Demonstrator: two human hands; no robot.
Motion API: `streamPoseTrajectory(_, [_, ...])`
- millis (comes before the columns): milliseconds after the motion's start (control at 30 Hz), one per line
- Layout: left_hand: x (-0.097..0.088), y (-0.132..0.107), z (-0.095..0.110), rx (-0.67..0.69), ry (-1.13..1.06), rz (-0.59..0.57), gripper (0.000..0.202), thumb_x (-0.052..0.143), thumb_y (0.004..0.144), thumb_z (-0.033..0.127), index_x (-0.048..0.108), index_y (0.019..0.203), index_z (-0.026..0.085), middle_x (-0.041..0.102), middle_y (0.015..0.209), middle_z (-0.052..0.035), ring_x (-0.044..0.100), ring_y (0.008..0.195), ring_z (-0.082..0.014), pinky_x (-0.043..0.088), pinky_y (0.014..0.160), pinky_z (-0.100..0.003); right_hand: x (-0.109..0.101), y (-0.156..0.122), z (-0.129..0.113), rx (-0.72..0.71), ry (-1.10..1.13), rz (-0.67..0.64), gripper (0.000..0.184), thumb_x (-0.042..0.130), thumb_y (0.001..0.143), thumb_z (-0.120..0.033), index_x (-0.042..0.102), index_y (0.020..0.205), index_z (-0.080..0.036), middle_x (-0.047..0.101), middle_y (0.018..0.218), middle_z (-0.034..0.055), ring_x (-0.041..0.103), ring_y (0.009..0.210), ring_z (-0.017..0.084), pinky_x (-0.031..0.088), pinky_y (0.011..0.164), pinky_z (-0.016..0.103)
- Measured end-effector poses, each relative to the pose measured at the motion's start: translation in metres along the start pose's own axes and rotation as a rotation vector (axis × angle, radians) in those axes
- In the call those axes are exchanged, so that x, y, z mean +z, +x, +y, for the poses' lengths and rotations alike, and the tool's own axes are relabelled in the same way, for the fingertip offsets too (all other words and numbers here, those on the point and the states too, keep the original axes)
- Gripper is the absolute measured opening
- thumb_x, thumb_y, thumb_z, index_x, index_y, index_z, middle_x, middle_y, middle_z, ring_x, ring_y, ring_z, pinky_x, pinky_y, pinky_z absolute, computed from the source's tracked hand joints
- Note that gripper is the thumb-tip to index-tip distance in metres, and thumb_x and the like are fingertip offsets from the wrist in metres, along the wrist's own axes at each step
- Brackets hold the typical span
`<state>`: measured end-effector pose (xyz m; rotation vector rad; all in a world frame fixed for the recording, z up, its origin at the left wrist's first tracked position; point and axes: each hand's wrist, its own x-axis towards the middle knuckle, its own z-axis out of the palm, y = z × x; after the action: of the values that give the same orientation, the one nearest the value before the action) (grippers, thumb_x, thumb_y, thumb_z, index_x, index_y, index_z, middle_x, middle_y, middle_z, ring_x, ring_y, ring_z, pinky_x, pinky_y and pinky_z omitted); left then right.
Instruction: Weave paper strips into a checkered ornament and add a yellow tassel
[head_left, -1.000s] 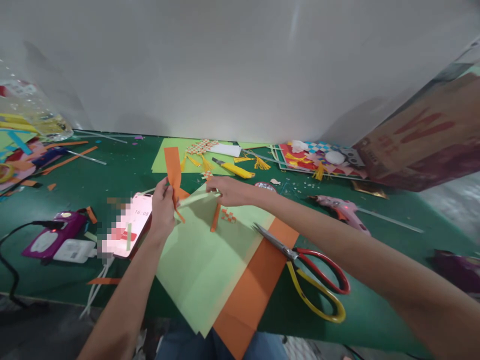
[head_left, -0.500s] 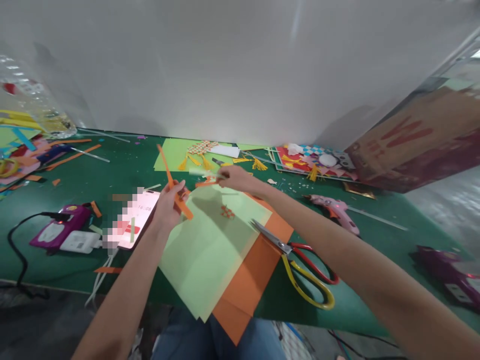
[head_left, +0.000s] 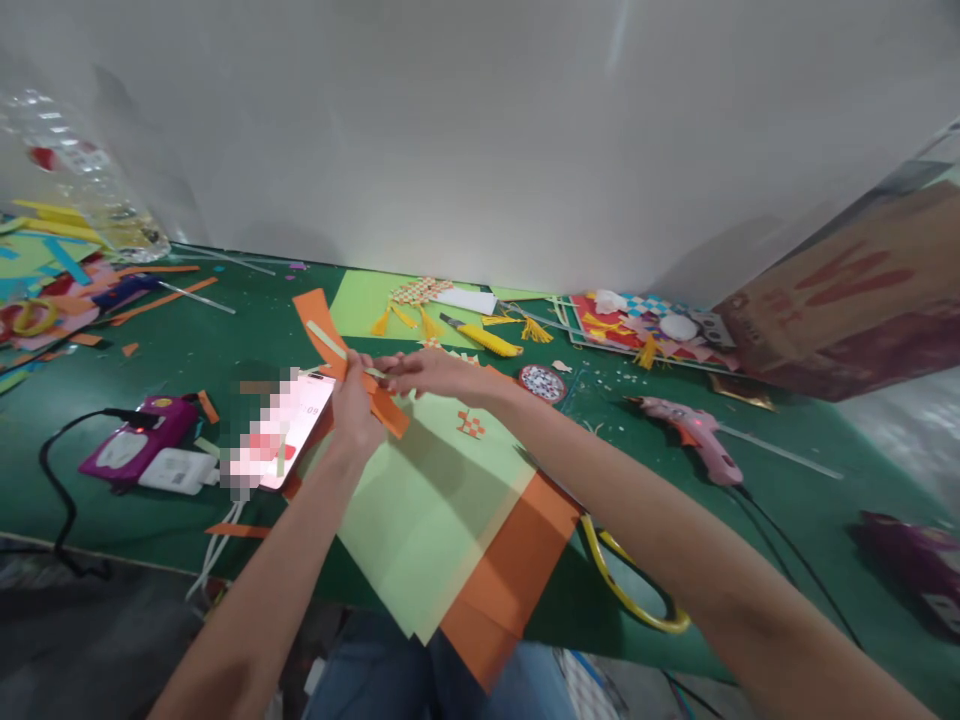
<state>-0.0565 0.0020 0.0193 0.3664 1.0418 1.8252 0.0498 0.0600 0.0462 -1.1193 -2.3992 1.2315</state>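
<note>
My left hand (head_left: pixel 356 405) is closed on an orange paper strip (head_left: pixel 313 312) that slants up and left, its lower end (head_left: pixel 391 415) showing past my fingers. A narrow pale green paper strip (head_left: pixel 324 338) lies across the orange one. My right hand (head_left: pixel 431 372) meets the left and pinches the other end of the green strip. Below them are light green paper sheets (head_left: pixel 405 530), with a small orange-and-white woven piece (head_left: pixel 471 424) on top. Orange paper (head_left: pixel 517 565) sticks out underneath. My right forearm mostly covers the scissors; one yellow handle (head_left: pixel 637 590) shows.
A phone (head_left: pixel 300 430) and a purple box with cable (head_left: pixel 139 440) lie left. Behind are a yellow utility knife (head_left: pixel 487 338), woven tasselled piece (head_left: pixel 420 290) and round dish (head_left: pixel 542 383). A pink glue gun (head_left: pixel 694 435) and paper bag (head_left: pixel 847 290) stand right.
My right hand has moved left with the pale green strip and brought it against the orange strip in my left hand. The utility knife and round dish have come into fuller view.
</note>
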Motion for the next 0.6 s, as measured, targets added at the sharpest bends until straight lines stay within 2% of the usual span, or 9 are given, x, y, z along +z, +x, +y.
streamPoseTrajectory(67, [-0.002,0.004,0.007,0.052,-0.111,0.086,0.036,0.052,0.09,0.038,0.045,0.06,0.019,0.055,0.05,0.0032,0.06,0.054,-0.012,0.049,0.06,-0.024,-0.004,0.012,0.004,0.046,-0.065,0.059,0.025,0.044,0.087,-0.019,0.068,0.096,-0.015,0.069,0.099,0.007,0.062,0.088,0.014,0.049,0.077,0.025])
streamPoseTrajectory(133, [-0.005,0.005,0.015,0.095,-0.162,0.135,0.039,0.041,0.096,0.033,0.046,0.06,0.018,0.045,0.042,0.0064,0.045,0.038,-0.0075,0.045,0.054,-0.021,0.0,0.025,0.009,0.092,-0.164,0.122,0.026,0.042,0.091,-0.017,0.065,0.102,-0.012,0.067,0.106,0.0108,0.061,0.096,0.016,0.048,0.085,0.031])
streamPoseTrajectory(200, [-0.009,0.004,0.02,0.125,-0.172,0.126,0.041,0.035,0.098,0.029,0.046,0.06,0.018,0.034,0.038,0.0084,0.03,0.032,-0.0052,0.035,0.044,-0.017,0.01,0.035,0.01,0.099,-0.256,0.132,0.023,0.051,0.091,-0.026,0.062,0.108,-0.014,0.063,0.112,0.01,0.059,0.1,0.018,0.049,0.088,0.037])
streamPoseTrajectory(233, [-0.01,0.004,0.022,0.132,-0.172,0.113,0.041,0.034,0.098,0.027,0.045,0.06,0.017,0.031,0.038,0.0089,0.026,0.031,-0.0049,0.031,0.041,-0.017,0.015,0.039,0.01,0.089,-0.297,0.127,0.028,0.053,0.09,-0.032,0.059,0.113,-0.016,0.06,0.116,0.0086,0.059,0.101,0.019,0.05,0.086,0.04])
streamPoseTrajectory(333, [-0.009,0.006,0.025,0.126,-0.164,0.08,0.04,0.037,0.097,0.022,0.044,0.058,0.017,0.025,0.038,0.0092,0.024,0.032,-0.0049,0.028,0.039,-0.016,0.03,0.044,0.005,0.04,-0.388,0.104,0.035,0.056,0.089,-0.036,0.055,0.118,-0.017,0.057,0.12,0.0083,0.059,0.102,0.02,0.051,0.086,0.042])
streamPoseTrajectory(400, [-0.004,0.008,0.026,0.129,-0.137,0.04,0.039,0.043,0.095,0.024,0.044,0.056,0.017,0.023,0.038,0.0095,0.025,0.033,-0.0048,0.028,0.039,-0.016,0.035,0.045,0.001,0.01,-0.429,0.1,0.034,0.061,0.085,-0.034,0.059,0.112,-0.013,0.058,0.118,0.0102,0.056,0.109,0.023,0.049,0.088,0.041])
streamPoseTrajectory(500, [-0.004,-0.002,0.027,0.102,-0.013,-0.112,0.034,0.057,0.089,0.031,0.048,0.059,0.017,0.025,0.039,0.0101,0.026,0.032,-0.0043,0.03,0.038,-0.015,0.038,0.047,0.001,-0.009,-0.468,0.132,0.033,0.062,0.084,-0.033,0.06,0.109,-0.012,0.058,0.119,0.0122,0.052,0.114,0.026,0.048,0.09,0.042])
streamPoseTrajectory(567, [-0.024,-0.03,0.024,0.012,0.142,-0.253,0.03,0.06,0.086,0.035,0.053,0.062,0.017,0.029,0.039,0.0097,0.029,0.031,-0.0049,0.034,0.037,-0.017,0.039,0.048,0.003,-0.035,-0.477,0.149,0.035,0.057,0.088,-0.034,0.056,0.117,-0.014,0.057,0.121,0.0102,0.056,0.108,0.023,0.05,0.088,0.043])
streamPoseTrajectory(600, [-0.042,-0.052,0.022,0.018,0.187,-0.259,0.028,0.061,0.085,0.036,0.054,0.065,0.018,0.031,0.039,0.0093,0.032,0.031,-0.0056,0.035,0.037,-0.017,0.039,0.049,0.005,-0.059,-0.474,0.15,0.036,0.056,0.089,-0.035,0.055,0.119,-0.016,0.057,0.121,0.0092,0.058,0.104,0.021,0.05,0.086,0.043])
